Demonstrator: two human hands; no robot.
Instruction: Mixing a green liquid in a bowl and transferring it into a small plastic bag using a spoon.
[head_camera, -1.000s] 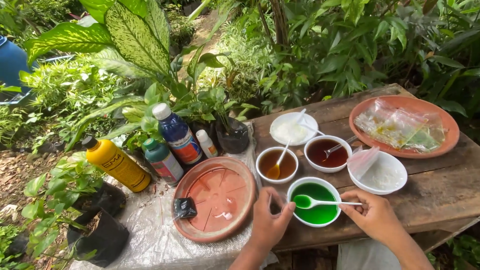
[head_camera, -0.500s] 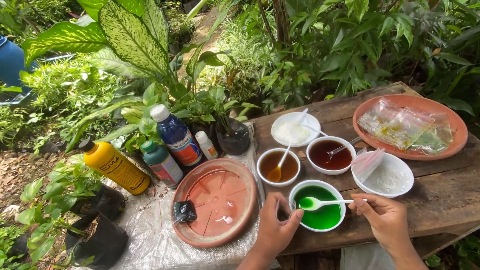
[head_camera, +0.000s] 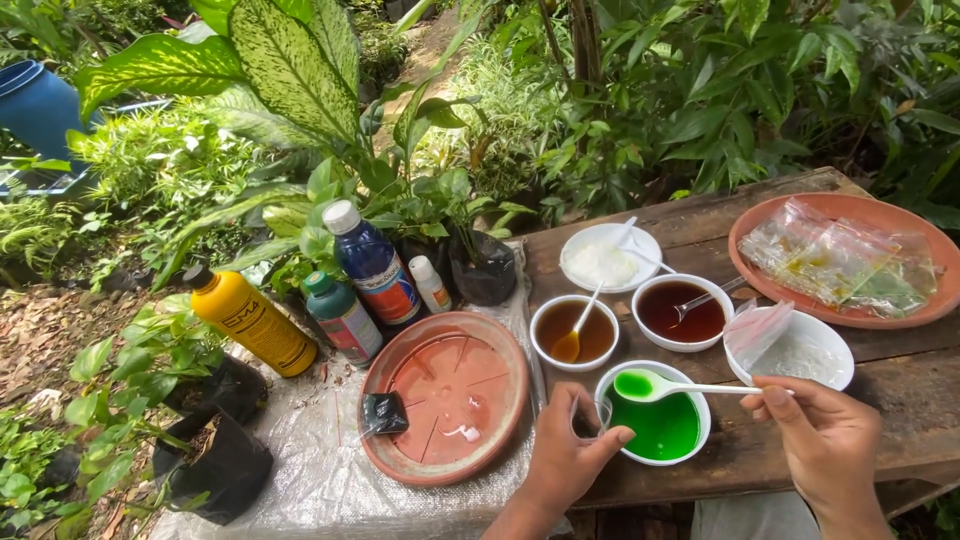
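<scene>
Head view showed the right hand (head_camera: 825, 440) pinching a light, stiff white spoon (head_camera: 690, 388) by its handle end, brimful and spill-prone above the green bowl (head_camera: 655, 425), whose rim the left hand (head_camera: 570, 455) gripped on the bench (head_camera: 900, 385).

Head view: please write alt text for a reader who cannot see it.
The right hand lifts a white spoon of green liquid over a white bowl of green liquid, which the left hand steadies on a wooden table. Bowls of brown liquid, terracotta saucers, bottles and leafy plants surround them.
</scene>
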